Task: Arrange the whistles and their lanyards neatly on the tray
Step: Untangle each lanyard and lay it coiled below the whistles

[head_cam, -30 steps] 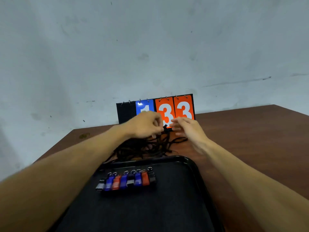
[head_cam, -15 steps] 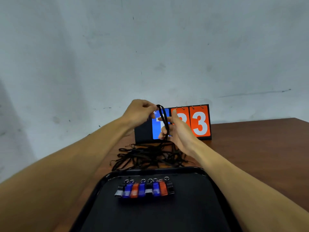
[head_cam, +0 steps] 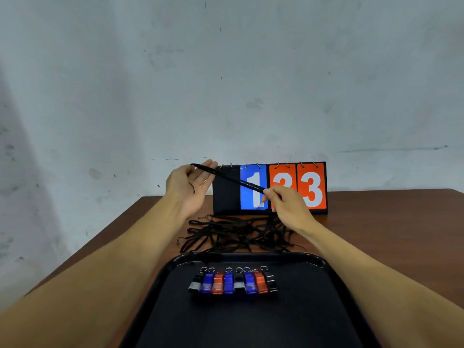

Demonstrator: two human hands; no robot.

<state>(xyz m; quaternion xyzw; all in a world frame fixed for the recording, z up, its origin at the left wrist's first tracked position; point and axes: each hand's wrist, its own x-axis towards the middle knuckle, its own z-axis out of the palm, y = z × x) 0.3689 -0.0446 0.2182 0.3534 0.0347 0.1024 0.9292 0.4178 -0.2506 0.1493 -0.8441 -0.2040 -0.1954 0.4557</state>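
While the left hand (head_cam: 190,189) stands with its palm turned toward me, fingers straight and spread, one black lanyard (head_cam: 226,175) lies across them. The right hand (head_cam: 288,207) pinches the same strap between thumb and forefinger, so it runs taut between the two hands above the surface (head_cam: 376,222). The remaining straps lie in a tangled heap (head_cam: 238,232) at the tray's 12 o'clock, just off its rim, with the scoreboard (head_cam: 311,187) beyond them. Eight whistles (head_cam: 233,283) sit side by side in a row at the 12 o'clock end of the tray (head_cam: 251,256).

I judge the step in hand to be straightening this one strap. To do it well, I'd slide the pinch along it so it lies flat and untwisted, then check that no tail is snagged in the heap. After that I'd fold it into even loops and lay it on the bare tray toward 6 o'clock, square with the whistle row.
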